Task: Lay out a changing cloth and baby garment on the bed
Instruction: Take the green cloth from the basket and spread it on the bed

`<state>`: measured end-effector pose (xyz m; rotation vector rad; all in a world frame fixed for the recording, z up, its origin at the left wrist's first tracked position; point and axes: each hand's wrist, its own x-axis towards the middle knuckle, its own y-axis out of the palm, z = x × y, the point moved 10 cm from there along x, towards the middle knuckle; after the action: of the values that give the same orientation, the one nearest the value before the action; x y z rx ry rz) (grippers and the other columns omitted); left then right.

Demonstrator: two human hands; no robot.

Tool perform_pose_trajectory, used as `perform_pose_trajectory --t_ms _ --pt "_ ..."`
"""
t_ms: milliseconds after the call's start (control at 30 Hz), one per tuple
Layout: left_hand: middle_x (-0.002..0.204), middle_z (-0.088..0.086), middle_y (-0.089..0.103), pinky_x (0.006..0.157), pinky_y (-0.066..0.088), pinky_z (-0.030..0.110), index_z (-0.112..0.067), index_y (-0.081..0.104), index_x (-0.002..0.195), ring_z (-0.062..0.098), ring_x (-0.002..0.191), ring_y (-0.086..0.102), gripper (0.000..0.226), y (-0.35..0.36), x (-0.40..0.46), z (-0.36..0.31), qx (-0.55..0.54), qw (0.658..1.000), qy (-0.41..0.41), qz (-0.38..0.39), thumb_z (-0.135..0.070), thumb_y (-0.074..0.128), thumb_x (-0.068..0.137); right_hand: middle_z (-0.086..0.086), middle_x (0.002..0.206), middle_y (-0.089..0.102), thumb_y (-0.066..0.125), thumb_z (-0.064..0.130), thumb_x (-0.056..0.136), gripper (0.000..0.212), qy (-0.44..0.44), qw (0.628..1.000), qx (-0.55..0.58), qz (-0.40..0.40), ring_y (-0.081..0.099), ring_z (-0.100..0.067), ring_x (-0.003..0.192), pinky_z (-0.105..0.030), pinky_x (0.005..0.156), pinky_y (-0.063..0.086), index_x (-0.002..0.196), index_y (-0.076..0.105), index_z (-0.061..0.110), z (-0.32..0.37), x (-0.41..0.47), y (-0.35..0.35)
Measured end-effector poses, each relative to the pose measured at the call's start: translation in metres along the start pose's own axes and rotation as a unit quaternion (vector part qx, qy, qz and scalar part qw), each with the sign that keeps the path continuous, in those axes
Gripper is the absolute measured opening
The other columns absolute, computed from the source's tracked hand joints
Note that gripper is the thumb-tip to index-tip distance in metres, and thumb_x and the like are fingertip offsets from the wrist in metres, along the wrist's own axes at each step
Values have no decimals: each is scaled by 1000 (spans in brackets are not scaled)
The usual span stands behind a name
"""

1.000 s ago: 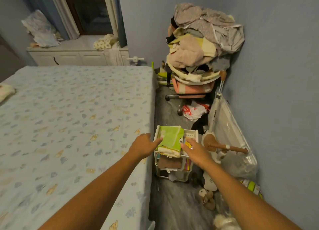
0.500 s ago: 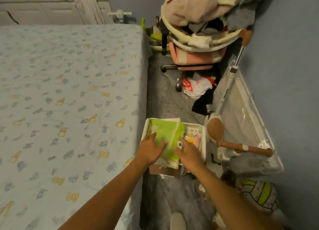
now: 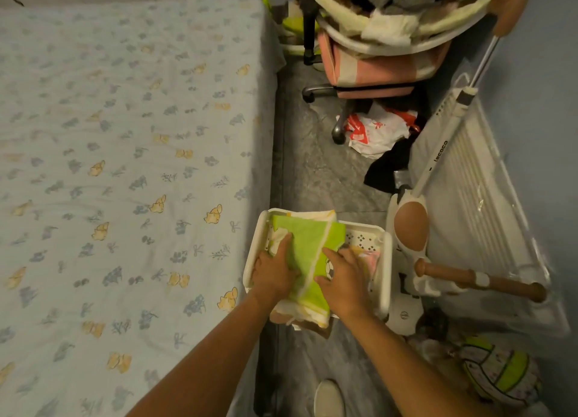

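Note:
A folded green and cream cloth point(image 3: 308, 247) lies on top of a white plastic basket point(image 3: 384, 260) on the floor beside the bed point(image 3: 125, 166). My left hand point(image 3: 273, 269) lies on the cloth's left side, fingers curled over its edge. My right hand point(image 3: 341, 276) presses on its right side, fingers spread. A pink and white garment point(image 3: 369, 258) shows in the basket just right of my right hand. The bed has a pale blue sheet printed with small flowers and animals, and nothing lies on it.
A chair point(image 3: 375, 66) piled with laundry stands at the far end of the narrow grey floor strip. A child's scooter point(image 3: 413, 229) with wooden handles, a white panel point(image 3: 481, 179), a plastic bag point(image 3: 375, 129) and a green-striped ball point(image 3: 500, 376) crowd the right side.
The view has tilted down and moved closer to the basket. Both hands have slid further onto the green cloth and now sit on either side of it.

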<state>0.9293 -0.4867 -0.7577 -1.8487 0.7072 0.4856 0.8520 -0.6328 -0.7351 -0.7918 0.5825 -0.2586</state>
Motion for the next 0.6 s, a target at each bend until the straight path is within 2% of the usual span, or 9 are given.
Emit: perform_pose_trajectory --t_ms 100,233,333,467,533,600 --pt "134 20 39 102 44 47 -39 25 149 40 121 49 79 -4 -6 -1 -17 999 -7 -42 -34 68 83 -4 133 48 75 16 78 65 18 996 87 25 51 -25 121 -40 103 44 137 52 29 -2 1 5" --pt "129 20 42 100 46 45 -35 34 146 40 116 53 76 -4 -8 0 -42 998 -1 -54 -28 72 81 -1 145 46 68 2 82 72 12 983 152 106 47 -22 130 -35 108 42 142 46 35 5 0 21" --pt "130 18 44 101 47 44 -35 39 145 37 115 55 76 -6 -7 1 -74 997 -4 -35 -21 73 78 0 147 44 59 -4 83 75 23 981 159 106 46 -22 131 -33 107 43 143 43 37 4 1 20" --pt "122 7 63 94 52 34 -26 63 123 25 108 62 51 -21 -13 -11 -142 986 51 -73 -4 65 77 -8 148 44 49 -10 82 75 31 988 126 82 42 -25 136 -33 108 41 145 42 30 -2 -1 10" --pt "126 5 64 95 50 29 -22 67 121 24 113 61 51 -26 -15 -12 -175 980 70 -68 3 62 78 -10 148 44 45 -12 81 77 21 989 120 87 43 -25 135 -31 107 41 146 41 28 0 -2 8" --pt "136 4 57 93 44 18 -23 65 126 24 122 56 54 -25 -15 -9 -196 978 64 -30 6 59 81 -9 147 44 43 -14 80 78 14 988 122 91 43 -25 135 -31 106 41 146 41 27 2 -2 5"
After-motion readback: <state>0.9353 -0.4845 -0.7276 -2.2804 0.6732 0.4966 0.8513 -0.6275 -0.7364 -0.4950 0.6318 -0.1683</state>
